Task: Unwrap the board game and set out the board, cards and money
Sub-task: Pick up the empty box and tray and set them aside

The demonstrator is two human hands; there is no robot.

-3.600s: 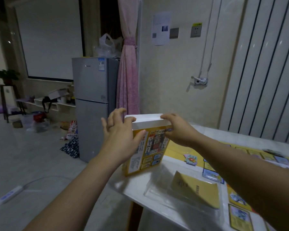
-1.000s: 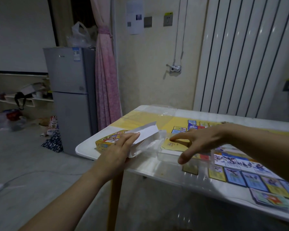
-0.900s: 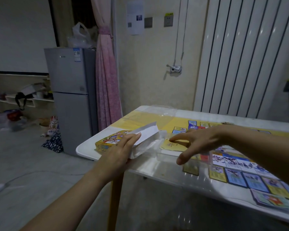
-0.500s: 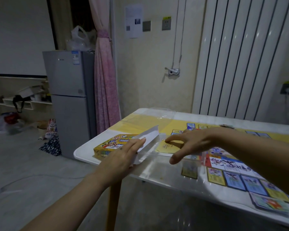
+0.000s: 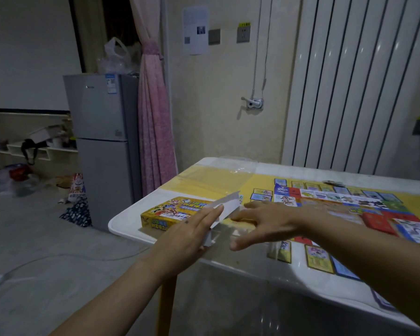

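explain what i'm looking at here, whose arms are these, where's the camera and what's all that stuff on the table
There is no machine here. These are a person's two bare arms, filmed by one camera worn on their head, looking forward and down. On the white table lie a yellow game box, a colourful board and rows of cards. The left hand lies with straight fingers against a tilted white cardboard piece beside the box. The right hand is spread over a yellow booklet; I cannot tell whether it touches it.
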